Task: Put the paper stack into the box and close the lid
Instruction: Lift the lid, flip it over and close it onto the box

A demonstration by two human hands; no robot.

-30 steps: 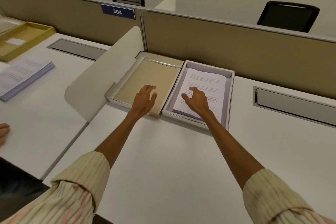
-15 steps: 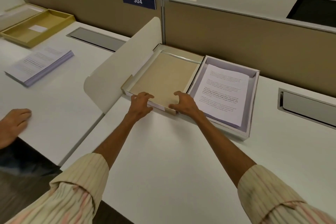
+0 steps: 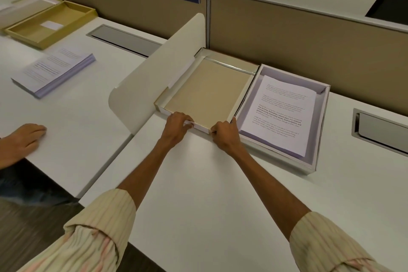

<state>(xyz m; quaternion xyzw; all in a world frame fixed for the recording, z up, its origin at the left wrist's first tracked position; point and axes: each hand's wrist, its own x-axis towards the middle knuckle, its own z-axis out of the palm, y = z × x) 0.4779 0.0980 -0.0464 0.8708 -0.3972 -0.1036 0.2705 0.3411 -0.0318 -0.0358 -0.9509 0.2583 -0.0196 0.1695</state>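
Hands [image 3: 199,130] on lid [image 3: 205,97], beside box [image 3: 318,130]

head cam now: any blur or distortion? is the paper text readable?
Head view: motion blur at left, smearing the spare paper stack and yellow tray; wide-angle bend in partition edges; paper stack in the box fairly sharp, text too small; lighting soft, no glare.
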